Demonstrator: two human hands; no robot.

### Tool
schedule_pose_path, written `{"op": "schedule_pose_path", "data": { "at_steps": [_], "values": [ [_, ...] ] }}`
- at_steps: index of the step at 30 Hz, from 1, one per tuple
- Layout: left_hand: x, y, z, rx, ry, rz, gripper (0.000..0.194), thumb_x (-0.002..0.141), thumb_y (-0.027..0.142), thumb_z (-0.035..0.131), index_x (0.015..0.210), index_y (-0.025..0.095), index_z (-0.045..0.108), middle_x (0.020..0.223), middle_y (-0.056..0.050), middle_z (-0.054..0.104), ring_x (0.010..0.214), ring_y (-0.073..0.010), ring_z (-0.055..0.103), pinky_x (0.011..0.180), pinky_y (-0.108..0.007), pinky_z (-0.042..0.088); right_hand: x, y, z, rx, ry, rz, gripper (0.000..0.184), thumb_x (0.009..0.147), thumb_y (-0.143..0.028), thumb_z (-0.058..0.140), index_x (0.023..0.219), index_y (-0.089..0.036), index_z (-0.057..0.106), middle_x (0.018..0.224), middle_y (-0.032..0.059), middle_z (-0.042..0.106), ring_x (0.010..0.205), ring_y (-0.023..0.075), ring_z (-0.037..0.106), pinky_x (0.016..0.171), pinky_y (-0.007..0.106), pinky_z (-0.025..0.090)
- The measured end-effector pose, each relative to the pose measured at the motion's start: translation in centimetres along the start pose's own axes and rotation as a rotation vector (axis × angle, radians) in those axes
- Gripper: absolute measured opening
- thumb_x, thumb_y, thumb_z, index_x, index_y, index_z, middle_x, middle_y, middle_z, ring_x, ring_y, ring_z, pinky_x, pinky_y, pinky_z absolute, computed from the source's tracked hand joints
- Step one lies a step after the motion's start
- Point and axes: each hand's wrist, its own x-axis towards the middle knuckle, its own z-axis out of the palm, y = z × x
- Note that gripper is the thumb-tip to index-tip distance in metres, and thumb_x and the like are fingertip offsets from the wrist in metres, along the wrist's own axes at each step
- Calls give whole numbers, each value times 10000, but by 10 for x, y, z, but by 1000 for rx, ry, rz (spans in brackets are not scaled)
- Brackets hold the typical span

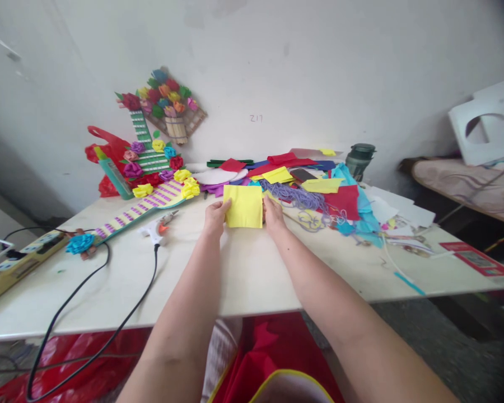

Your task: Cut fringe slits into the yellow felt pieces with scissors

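A yellow square sheet [243, 207], paper or felt, is held up just over the white table, its face toward me. My left hand [217, 217] pinches its left edge, thumb on the front. At the right edge my right hand [273, 214] grips the same sheet, its fingers partly hidden behind. Beyond the sheet lies a tangle of purple yarn [296, 196] among folded coloured sheets, with more yellow pieces [277, 175] on top. Left of my left hand, a white hot glue gun [156, 228] rests on the table.
Flower-decorated strips [140, 207] and a green glue bottle [113, 173] occupy the left side. The glue gun's black cord [140, 299] hangs over the front edge near a power strip [25, 263]. A dark bottle [359, 159] stands back right, with paper scraps [403, 212] nearby.
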Motion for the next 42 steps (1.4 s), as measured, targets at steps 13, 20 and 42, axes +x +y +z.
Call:
{"op": "schedule_pose_path", "data": {
  "at_steps": [13,20,42],
  "values": [
    [1,1,-2,-34,51,-16,386,444,427,759,623,141,573,549,-2,570,505,-104,517,470,-209,372,-3,-9,4,78,30,62,219,609,-383,599,678,-178,569,508,-38,548,452,110,486,436,229,383],
    [3,-2,-5,-20,11,-6,392,462,441,757,636,143,570,561,-2,580,484,-100,513,452,-206,355,-3,-10,2,101,34,43,274,606,-440,609,653,-174,562,481,-36,535,403,108,458,369,227,334],
    [3,-2,-5,3,-45,-16,390,466,443,760,626,141,572,548,-9,583,444,-95,488,414,-205,329,-1,-14,1,157,87,60,279,590,-264,619,849,-166,582,544,-54,566,456,100,497,451,223,396]
  ]
}}
